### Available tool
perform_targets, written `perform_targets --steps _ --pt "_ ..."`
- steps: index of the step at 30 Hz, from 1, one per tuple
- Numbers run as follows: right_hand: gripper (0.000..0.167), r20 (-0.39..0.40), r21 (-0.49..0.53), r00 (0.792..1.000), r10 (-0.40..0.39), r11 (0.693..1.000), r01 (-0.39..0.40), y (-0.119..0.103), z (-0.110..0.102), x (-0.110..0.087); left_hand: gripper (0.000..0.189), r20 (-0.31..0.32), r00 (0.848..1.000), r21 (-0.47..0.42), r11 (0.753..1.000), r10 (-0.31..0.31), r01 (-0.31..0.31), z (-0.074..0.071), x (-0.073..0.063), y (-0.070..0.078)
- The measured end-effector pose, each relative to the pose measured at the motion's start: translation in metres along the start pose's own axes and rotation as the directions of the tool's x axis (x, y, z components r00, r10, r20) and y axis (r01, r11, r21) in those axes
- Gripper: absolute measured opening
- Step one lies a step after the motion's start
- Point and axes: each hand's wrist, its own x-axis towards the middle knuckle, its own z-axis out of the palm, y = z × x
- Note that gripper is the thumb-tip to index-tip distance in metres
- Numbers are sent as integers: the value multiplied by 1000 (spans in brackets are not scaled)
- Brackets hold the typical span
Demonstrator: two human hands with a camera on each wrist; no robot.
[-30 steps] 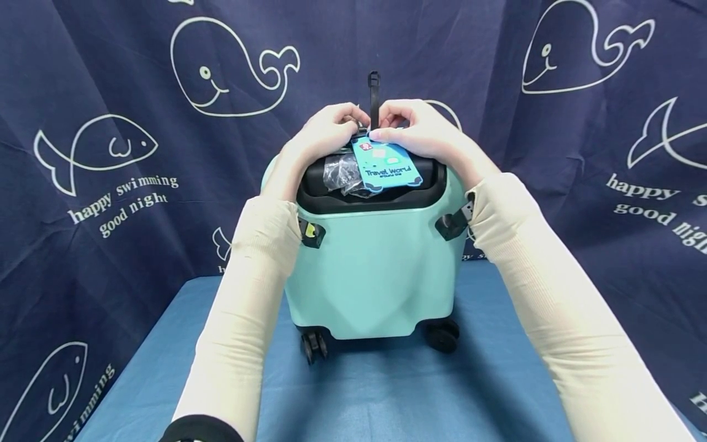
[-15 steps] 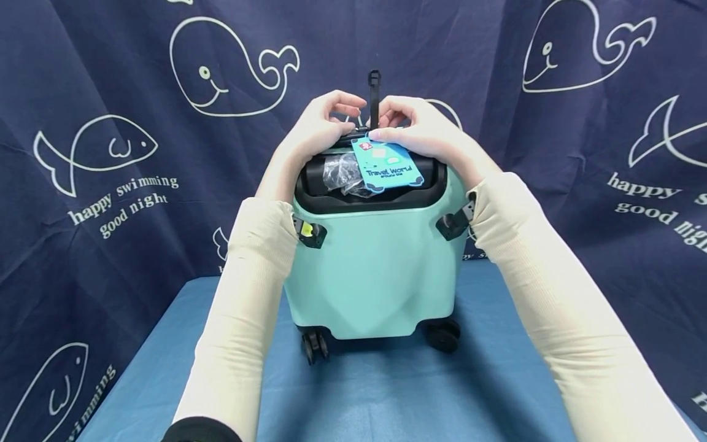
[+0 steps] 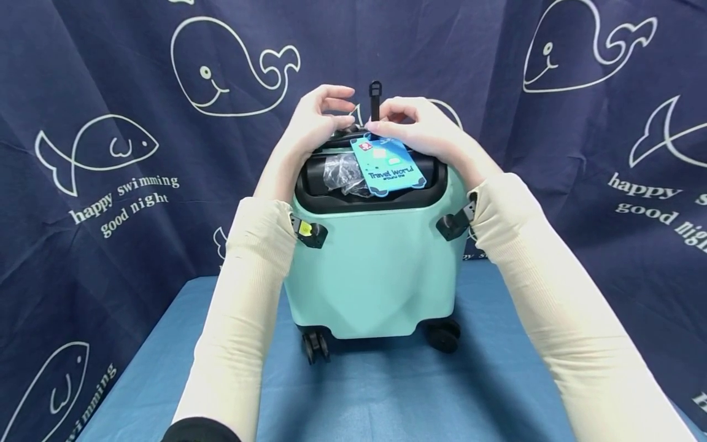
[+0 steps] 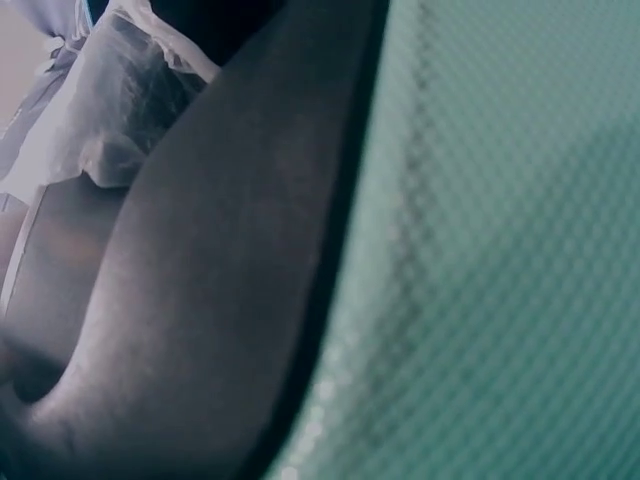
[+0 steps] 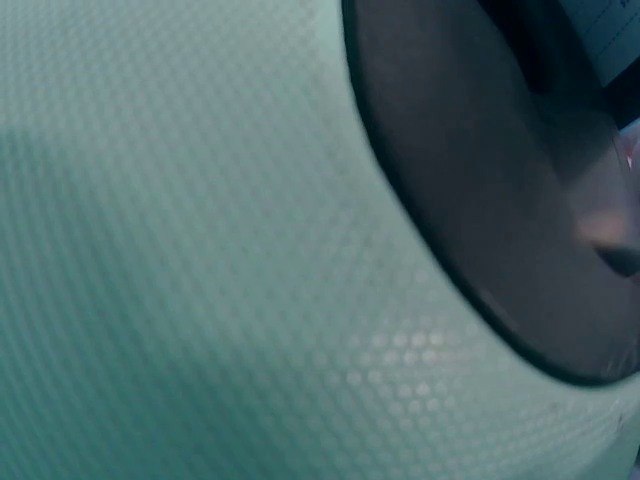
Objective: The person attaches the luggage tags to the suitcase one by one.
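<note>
A mint-green suitcase (image 3: 375, 270) stands upright on its wheels, with a black recess (image 3: 320, 201) around its handle. From the top hangs a blue luggage tag (image 3: 393, 172) printed "Travel World". Its narrow black strap (image 3: 375, 101) sticks up, a small buckle loop at its tip. My right hand (image 3: 424, 126) pinches the strap's lower part between thumb and curled fingers. To the strap's left, my left hand (image 3: 316, 123) hovers over the suitcase top, fingers apart and holding nothing visible. Both wrist views show mostly textured green shell (image 4: 510, 230) and black recess (image 5: 480, 190); neither hand's fingertips show clearly there.
Crumpled clear plastic (image 3: 343, 173) clings to the handle beside the tag. Under the suitcase lies a blue cloth surface (image 3: 375, 399). A navy curtain (image 3: 342, 49) with whale and fish outlines hangs close behind.
My left hand has let its fingers spread and moved up and left, away from the strap. The strap's tip now stands slightly lower. My right hand has hardly moved.
</note>
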Motion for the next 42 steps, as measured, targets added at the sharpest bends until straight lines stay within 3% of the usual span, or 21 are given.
perform_targets --steps 9,14,21,26,34,38,42 --pt "15 -10 45 1000 1 999 -1 3 1 2 44 -77 997 -227 973 17 -34 -2 1 -5" --pt "14 -1 52 1000 1 999 -1 3 1 2 44 -77 997 -284 958 20 -41 -3 0 -6" --pt "13 1 75 1000 5 997 -5 3 0 0 33 -36 999 -168 986 -17 11 -2 0 -4" --pt "15 -1 77 1000 6 997 -6 3 0 0 22 7 1000 -158 987 -9 10 1 -1 -4" --pt "23 -15 19 1000 4 1000 -4 1 -2 -1 37 82 997 11 1000 4 -5 1 -1 -2" --pt "26 -19 10 1000 5 1000 -5 1 -3 -1 18 64 998 -49 999 21 -18 3 0 -3" --pt "22 -29 40 999 16 999 -15 2 -2 -1 7 52 998 -163 987 24 -15 5 0 -4"
